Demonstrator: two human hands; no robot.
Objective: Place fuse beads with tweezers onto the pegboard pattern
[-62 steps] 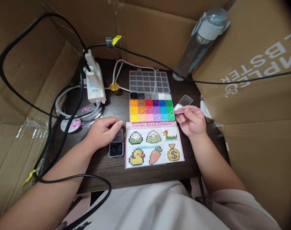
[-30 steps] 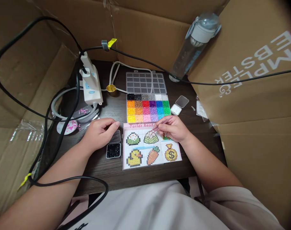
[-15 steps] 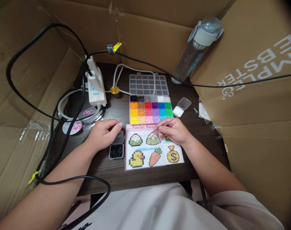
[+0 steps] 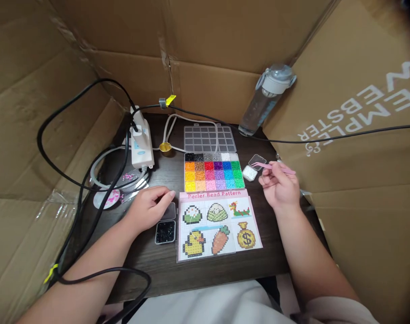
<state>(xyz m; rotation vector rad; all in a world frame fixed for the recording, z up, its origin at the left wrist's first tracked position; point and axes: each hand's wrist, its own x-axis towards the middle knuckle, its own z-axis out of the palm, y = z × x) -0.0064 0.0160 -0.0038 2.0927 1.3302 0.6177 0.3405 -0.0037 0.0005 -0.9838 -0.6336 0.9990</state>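
Note:
My right hand [image 4: 281, 184] grips pink tweezers [image 4: 267, 166], whose tips point left over the lid of a small open box of white beads [image 4: 249, 173]. My left hand [image 4: 151, 206] rests loosely curled on the table beside a small box of black beads [image 4: 165, 231], its fingers bent; whether they hold anything is hidden. Between the hands lies a Perler bead pattern sheet [image 4: 207, 230] under a clear pegboard, showing a duck, a carrot, a money bag, a dragon and rice balls. Behind it stands an open bead case [image 4: 214, 172] sorted by colour.
A white power strip [image 4: 141, 146] with black cables stands at the left. Nearby lie a round dish of pink beads [image 4: 106, 198] and a gold-coloured cup [image 4: 165, 149]. A water bottle [image 4: 266, 101] leans at the back right. Cardboard walls [image 4: 211, 90] enclose the table.
My right hand has moved right with the tweezers, off the pattern sheet to the white bead box. My left hand stays in place. The camera view has tilted up.

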